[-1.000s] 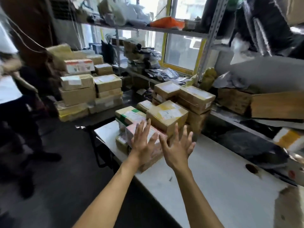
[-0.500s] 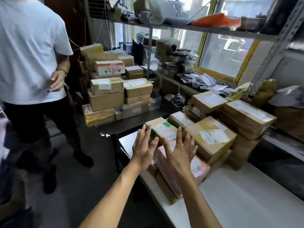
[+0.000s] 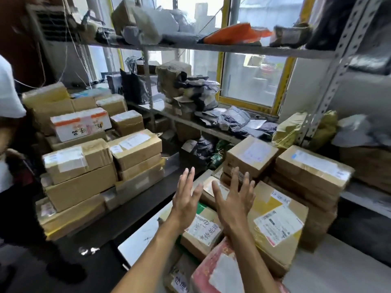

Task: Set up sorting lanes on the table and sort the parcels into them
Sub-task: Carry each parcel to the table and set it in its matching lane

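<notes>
No lanes are made yet — the brown cardboard parcels (image 3: 277, 227) at 3 o'clock are piled unsorted; left hand (image 3: 186, 199) and right hand (image 3: 232, 201) are spread flat, holding nothing.

Daylight thru window (image 3: 251, 75) blows out top, room dim, edges warped w/ slight motion blur.

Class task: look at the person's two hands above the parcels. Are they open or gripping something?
Open. The left hand and right hand have straight, spread fingers raised over the cardboard parcels; neither curls round anything.
</notes>
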